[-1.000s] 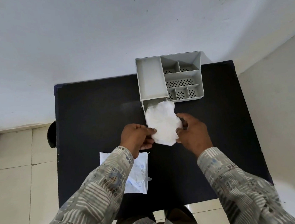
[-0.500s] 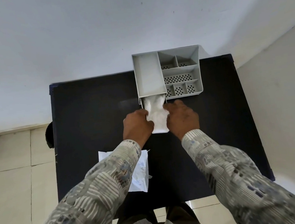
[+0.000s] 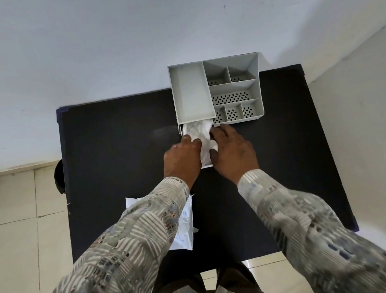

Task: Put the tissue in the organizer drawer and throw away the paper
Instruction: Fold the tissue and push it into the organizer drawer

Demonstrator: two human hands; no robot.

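A grey plastic organizer (image 3: 234, 85) with several compartments stands at the back of the black table (image 3: 118, 141). Its drawer is pulled out toward me at the lower left, and only the drawer's front edge (image 3: 206, 166) shows below the hands. A white crumpled tissue (image 3: 197, 131) fills the drawer. My left hand (image 3: 181, 158) presses on the tissue from the left and my right hand (image 3: 233, 152) from the right, fingers on it. A white paper (image 3: 184, 225) with blue writing lies near the table's front, partly hidden under my left sleeve.
A white wall runs behind the table and along the right side. Beige floor tiles (image 3: 11, 241) lie to the left. A dark round object (image 3: 59, 177) sits beside the table's left edge.
The tissue was held spread between both hands a second ago. Both hands have moved forward and pushed it, squeezed narrow, into the open drawer.
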